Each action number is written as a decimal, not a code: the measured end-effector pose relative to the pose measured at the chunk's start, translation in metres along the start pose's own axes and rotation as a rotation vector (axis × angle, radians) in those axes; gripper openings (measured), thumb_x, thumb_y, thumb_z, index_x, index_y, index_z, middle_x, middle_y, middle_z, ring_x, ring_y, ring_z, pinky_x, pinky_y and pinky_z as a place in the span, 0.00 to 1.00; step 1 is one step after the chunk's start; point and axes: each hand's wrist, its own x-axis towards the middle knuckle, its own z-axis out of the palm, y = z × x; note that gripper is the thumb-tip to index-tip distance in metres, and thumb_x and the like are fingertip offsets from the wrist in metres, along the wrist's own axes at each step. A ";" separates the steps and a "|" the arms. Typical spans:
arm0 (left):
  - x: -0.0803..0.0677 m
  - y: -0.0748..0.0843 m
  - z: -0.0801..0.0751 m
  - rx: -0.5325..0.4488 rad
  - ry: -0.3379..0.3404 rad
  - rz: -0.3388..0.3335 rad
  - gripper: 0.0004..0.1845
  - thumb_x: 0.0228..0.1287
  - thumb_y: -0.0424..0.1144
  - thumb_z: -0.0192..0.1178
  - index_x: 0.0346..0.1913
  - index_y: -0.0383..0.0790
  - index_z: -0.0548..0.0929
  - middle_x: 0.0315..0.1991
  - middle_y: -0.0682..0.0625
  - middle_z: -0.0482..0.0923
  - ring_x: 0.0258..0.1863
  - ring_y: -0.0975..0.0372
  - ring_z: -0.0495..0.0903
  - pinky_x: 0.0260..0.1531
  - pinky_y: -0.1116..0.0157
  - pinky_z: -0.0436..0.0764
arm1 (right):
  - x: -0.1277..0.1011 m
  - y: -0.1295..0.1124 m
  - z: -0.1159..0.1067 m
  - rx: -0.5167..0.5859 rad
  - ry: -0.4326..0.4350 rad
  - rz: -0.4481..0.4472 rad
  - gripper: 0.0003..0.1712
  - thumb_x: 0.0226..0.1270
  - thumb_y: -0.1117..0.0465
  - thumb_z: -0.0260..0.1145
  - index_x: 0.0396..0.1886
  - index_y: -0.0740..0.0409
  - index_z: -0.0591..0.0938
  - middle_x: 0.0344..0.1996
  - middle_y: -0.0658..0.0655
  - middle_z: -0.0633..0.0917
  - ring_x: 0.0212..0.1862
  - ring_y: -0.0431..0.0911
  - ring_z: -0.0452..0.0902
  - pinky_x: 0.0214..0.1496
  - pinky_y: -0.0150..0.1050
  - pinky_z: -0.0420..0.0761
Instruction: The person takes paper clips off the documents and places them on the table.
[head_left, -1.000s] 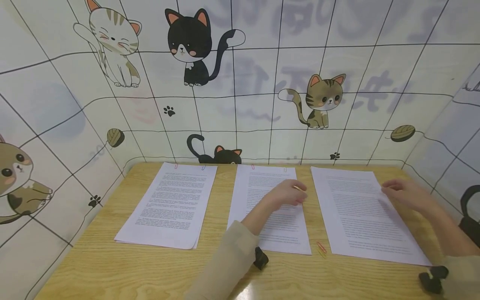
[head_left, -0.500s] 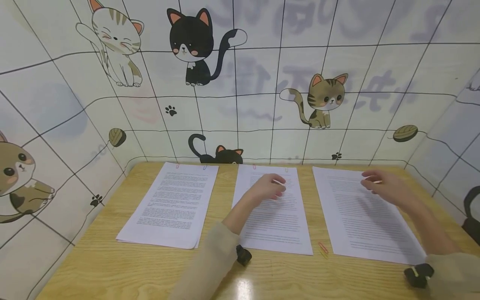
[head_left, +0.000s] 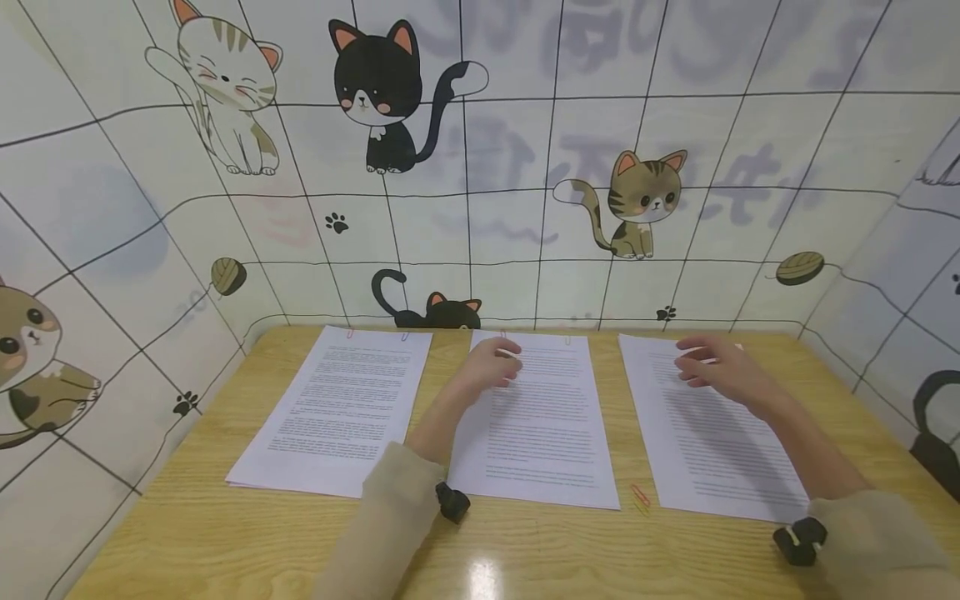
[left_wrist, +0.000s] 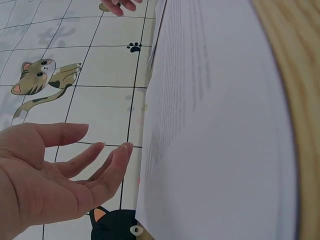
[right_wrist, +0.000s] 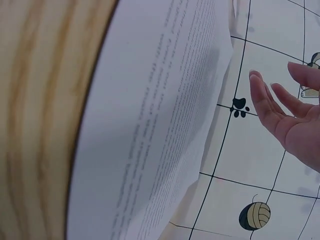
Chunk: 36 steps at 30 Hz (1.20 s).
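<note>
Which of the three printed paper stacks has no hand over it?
The leftmost white printed stack; the left hand hovers over the middle one, the right hand over the right.

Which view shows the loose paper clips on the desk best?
The head view: the loose clips lie in plain sight on the desk between the middle stack and right stack. Neither wrist view shows them; each shows only paper, wall and fingers.

Middle sheet [head_left: 542, 425] (two clips on top), right sheet [head_left: 712, 433] — printed, flat, side by side
</note>
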 end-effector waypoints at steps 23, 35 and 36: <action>0.005 -0.027 -0.057 0.051 0.119 -0.046 0.24 0.67 0.30 0.59 0.66 0.30 0.74 0.54 0.39 0.75 0.46 0.55 0.74 0.42 0.63 0.77 | 0.032 -0.034 0.044 0.086 -0.224 0.048 0.29 0.78 0.60 0.56 0.66 0.82 0.67 0.54 0.74 0.81 0.49 0.57 0.84 0.53 0.47 0.83; 0.003 -0.029 -0.071 -0.119 0.142 -0.155 0.27 0.70 0.29 0.57 0.70 0.27 0.68 0.57 0.34 0.76 0.53 0.49 0.79 0.52 0.59 0.82 | 0.046 -0.048 0.062 0.190 -0.237 0.155 0.28 0.78 0.63 0.55 0.65 0.84 0.66 0.55 0.76 0.80 0.54 0.60 0.82 0.56 0.48 0.81; 0.004 -0.028 -0.071 -0.122 0.138 -0.159 0.26 0.70 0.28 0.57 0.69 0.26 0.69 0.55 0.34 0.77 0.52 0.49 0.80 0.51 0.59 0.82 | 0.047 -0.049 0.063 0.202 -0.235 0.167 0.27 0.77 0.64 0.55 0.64 0.84 0.67 0.55 0.76 0.80 0.54 0.59 0.82 0.56 0.47 0.82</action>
